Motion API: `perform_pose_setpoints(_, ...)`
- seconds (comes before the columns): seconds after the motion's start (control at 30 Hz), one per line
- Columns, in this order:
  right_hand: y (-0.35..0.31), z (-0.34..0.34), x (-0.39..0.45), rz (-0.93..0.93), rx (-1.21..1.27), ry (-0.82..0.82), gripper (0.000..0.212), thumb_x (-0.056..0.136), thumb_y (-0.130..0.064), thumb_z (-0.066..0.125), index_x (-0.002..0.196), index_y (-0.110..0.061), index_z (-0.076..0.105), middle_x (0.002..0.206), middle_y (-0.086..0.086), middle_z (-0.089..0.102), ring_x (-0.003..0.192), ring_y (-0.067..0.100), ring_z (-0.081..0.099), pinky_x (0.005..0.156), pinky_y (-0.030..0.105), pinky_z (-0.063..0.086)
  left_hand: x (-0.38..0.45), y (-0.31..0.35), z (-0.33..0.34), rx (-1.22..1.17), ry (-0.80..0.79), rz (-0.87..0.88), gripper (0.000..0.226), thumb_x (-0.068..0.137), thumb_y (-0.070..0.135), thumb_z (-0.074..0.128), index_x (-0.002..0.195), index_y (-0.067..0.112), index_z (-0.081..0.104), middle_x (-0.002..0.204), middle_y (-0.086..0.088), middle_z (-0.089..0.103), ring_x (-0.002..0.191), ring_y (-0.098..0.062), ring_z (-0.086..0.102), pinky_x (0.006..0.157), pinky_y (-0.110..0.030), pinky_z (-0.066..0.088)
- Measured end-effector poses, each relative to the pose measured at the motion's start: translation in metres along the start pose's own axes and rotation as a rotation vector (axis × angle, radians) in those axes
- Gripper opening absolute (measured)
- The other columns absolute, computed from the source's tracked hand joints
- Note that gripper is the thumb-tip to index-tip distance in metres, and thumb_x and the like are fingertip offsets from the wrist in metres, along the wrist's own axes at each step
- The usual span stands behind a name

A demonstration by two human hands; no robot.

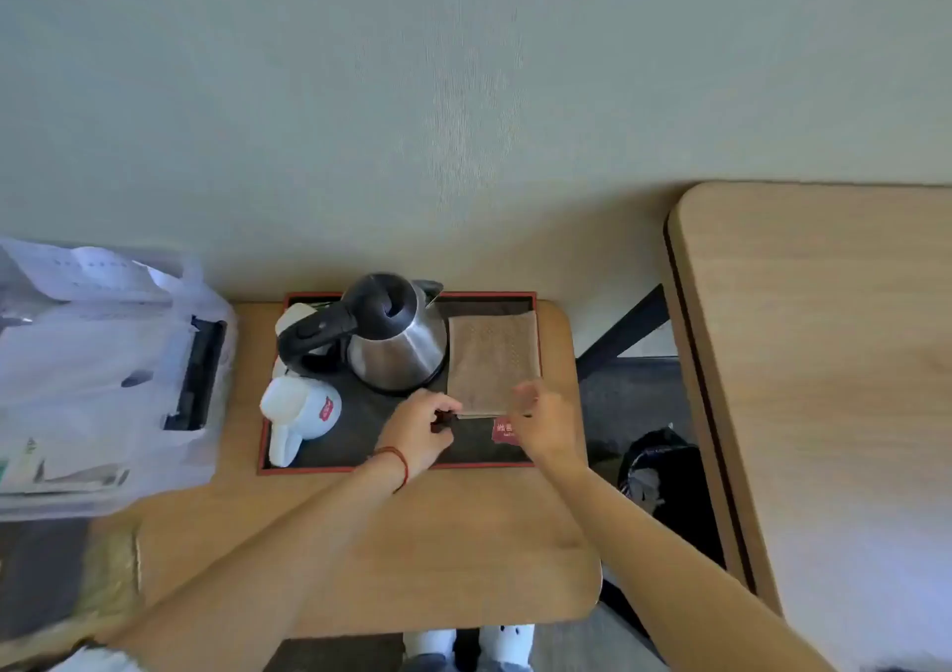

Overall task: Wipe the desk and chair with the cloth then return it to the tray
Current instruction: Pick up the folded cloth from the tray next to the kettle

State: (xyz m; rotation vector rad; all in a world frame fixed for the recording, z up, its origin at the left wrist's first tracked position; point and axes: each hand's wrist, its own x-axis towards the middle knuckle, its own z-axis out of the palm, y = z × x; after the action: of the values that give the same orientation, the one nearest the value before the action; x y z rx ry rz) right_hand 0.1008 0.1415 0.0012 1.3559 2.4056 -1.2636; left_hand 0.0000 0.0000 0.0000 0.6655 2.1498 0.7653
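Folded brown cloth (492,365) lies flat in the right half of the tray (396,468), a dark tray with a red rim. Left hand (418,429) at the cloth's near left corner, fingers curled and pinched on its edge. Right hand (543,421) at the near right corner; blurred, so cannot tell whether it grips the cloth or only touches it. Hands apart, one per corner.

Steel kettle (396,336) with a black handle stands just left of the cloth, touching or nearly so. White cups (301,416) lie on the tray's left side. A small red card (504,432) sits on the tray between the hands. Clear plastic bag (98,372) covers the desk's left end.

Tray rests on a light wood desk (448,542) with rounded corners, set against a pale wall (412,104). A second wooden surface (824,362) lies to the right, separated by a gap; a dark bag (664,470) sits low in that gap.
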Motion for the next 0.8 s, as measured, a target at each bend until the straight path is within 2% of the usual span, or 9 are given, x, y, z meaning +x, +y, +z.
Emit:
perform_pose_setpoints(0.1, 0.016, 0.010, 0.022, -0.080, -0.178, 0.075, 0.032, 0.088, -0.003, 0.058, 0.120, -0.005, 0.058, 0.117, 0.011, 0.056, 0.096, 0.021, 0.058, 0.072, 0.024, 0.056, 0.024, -0.014, 0.014, 0.410, -0.048, 0.128, 0.047, 0.084, 0.006, 0.058, 0.128, 0.021, 0.055, 0.134, -0.001, 0.046, 0.121, -0.022, 0.042, 0.101, -0.035, 0.039)
perform_pose_setpoints(0.17, 0.022, 0.015, 0.034, -0.060, -0.215, 0.067, 0.032, 0.088, 0.002, 0.053, 0.120, -0.002, 0.058, 0.125, 0.013, 0.051, 0.109, 0.029, 0.053, 0.083, 0.038, 0.057, 0.039, -0.023, 0.022, 0.622, -0.102, 0.155, 0.052, 0.087, 0.014, 0.057, 0.136, 0.025, 0.046, 0.143, 0.001, 0.037, 0.128, -0.022, 0.034, 0.105, -0.035, 0.034)
perform_pose_setpoints(0.33, 0.030, 0.022, 0.045, -0.008, -0.178, 0.061, 0.027, 0.095, -0.009, 0.034, 0.118, -0.014, 0.047, 0.116, 0.012, 0.051, 0.090, 0.026, 0.055, 0.083, 0.050, 0.052, 0.062, -0.031, 0.037, 0.971, -0.158, 0.176, 0.051, 0.087, 0.008, 0.056, 0.136, 0.015, 0.044, 0.143, -0.008, 0.035, 0.125, -0.028, 0.037, 0.103, -0.038, 0.036)
perform_pose_setpoints(0.4, 0.030, 0.023, 0.049, 0.007, -0.147, 0.047, 0.025, 0.096, -0.008, 0.034, 0.116, -0.010, 0.048, 0.116, 0.014, 0.052, 0.095, 0.031, 0.053, 0.086, 0.040, 0.050, 0.068, -0.028, 0.038, 1.037, -0.139, 0.191, 0.045, 0.086, -0.001, 0.052, 0.129, 0.012, 0.049, 0.137, -0.012, 0.039, 0.120, -0.030, 0.042, 0.099, -0.040, 0.039)
perform_pose_setpoints(0.47, 0.029, 0.024, 0.055, 0.016, -0.128, 0.022, 0.026, 0.095, 0.000, 0.040, 0.118, 0.000, 0.052, 0.123, 0.019, 0.051, 0.106, 0.032, 0.051, 0.079, 0.012, 0.041, 0.072, -0.027, 0.038, 1.083, -0.131, 0.204, 0.042, 0.085, -0.004, 0.051, 0.124, 0.011, 0.052, 0.132, -0.013, 0.042, 0.115, -0.032, 0.045, 0.097, -0.041, 0.040)
perform_pose_setpoints(0.5, 0.030, 0.024, 0.059, 0.019, -0.113, 0.030, 0.024, 0.094, 0.003, 0.045, 0.116, 0.002, 0.055, 0.123, 0.020, 0.052, 0.108, 0.030, 0.052, 0.077, 0.007, 0.041, 0.072, -0.027, 0.038, 1.093, -0.131, 0.206, 0.041, 0.084, -0.003, 0.052, 0.122, 0.012, 0.052, 0.130, -0.013, 0.044, 0.113, -0.031, 0.047, 0.096, -0.041, 0.040)
perform_pose_setpoints(0.6, 0.025, 0.023, 0.065, 0.022, -0.021, 0.116, 0.018, 0.088, 0.006, 0.057, 0.104, 0.000, 0.062, 0.110, 0.015, 0.060, 0.097, 0.026, 0.061, 0.077, 0.025, 0.053, 0.071, -0.028, 0.036, 1.016, -0.096, 0.161, 0.037, 0.083, 0.005, 0.058, 0.118, 0.014, 0.050, 0.124, -0.010, 0.047, 0.109, -0.028, 0.049, 0.096, -0.038, 0.040)
perform_pose_setpoints(0.73, 0.011, 0.026, 0.071, 0.209, 0.245, 0.131, 0.031, 0.082, 0.004, 0.062, 0.111, -0.001, 0.051, 0.092, 0.006, 0.053, 0.083, 0.020, 0.055, 0.062, 0.022, 0.046, 0.066, -0.032, 0.033, 0.915, -0.066, 0.159, 0.045, 0.085, 0.012, 0.057, 0.126, 0.014, 0.041, 0.126, -0.009, 0.044, 0.111, -0.025, 0.047, 0.096, -0.035, 0.042)
perform_pose_setpoints(0.8, 0.005, 0.027, 0.072, 0.267, 0.356, 0.102, 0.015, 0.082, 0.001, 0.058, 0.094, -0.007, 0.060, 0.084, 0.002, 0.058, 0.076, 0.017, 0.052, 0.059, 0.023, 0.045, 0.062, -0.034, 0.032, 0.872, -0.055, 0.160, 0.047, 0.085, 0.012, 0.057, 0.129, 0.015, 0.040, 0.128, -0.008, 0.042, 0.113, -0.024, 0.046, 0.096, -0.034, 0.042)
